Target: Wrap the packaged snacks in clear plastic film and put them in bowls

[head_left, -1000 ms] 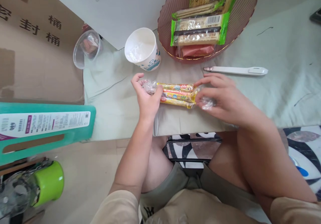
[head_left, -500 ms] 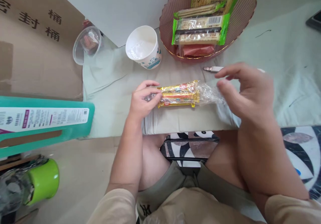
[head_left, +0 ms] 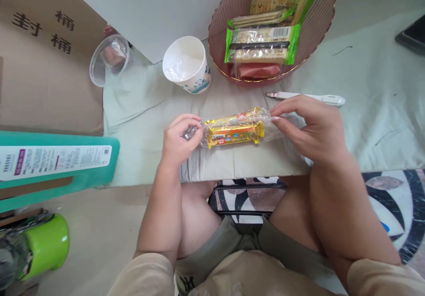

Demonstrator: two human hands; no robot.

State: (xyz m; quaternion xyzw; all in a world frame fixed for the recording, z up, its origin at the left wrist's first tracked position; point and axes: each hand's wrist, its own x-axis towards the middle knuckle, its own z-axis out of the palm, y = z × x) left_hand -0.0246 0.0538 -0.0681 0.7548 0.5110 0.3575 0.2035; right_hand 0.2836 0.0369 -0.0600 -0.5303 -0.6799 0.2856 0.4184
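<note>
Yellow-wrapped snack bars (head_left: 234,136) lie side by side inside a clear plastic bag (head_left: 268,125), low over the cloth near the table's front edge. My left hand (head_left: 181,139) pinches the bag's left end between thumb and fingers. On the other side, my right hand (head_left: 310,128) has thumb and forefinger closed on the bag's loose right end. Just beyond my right hand lies a white-handled knife (head_left: 308,97), its short blade pointing left.
Behind the bag stand a paper cup (head_left: 187,66) with clear plastic inside and a pink ribbed bowl (head_left: 314,50) of packaged biscuits. At left are a clear round tub (head_left: 98,68), a cardboard box (head_left: 49,83) and a teal container (head_left: 111,159). A dark object (head_left: 413,35) lies far right.
My right hand has come left and closed on the bag's right end. The bag now looks stretched between both hands, and the bars have turned so their printed side shows more.
</note>
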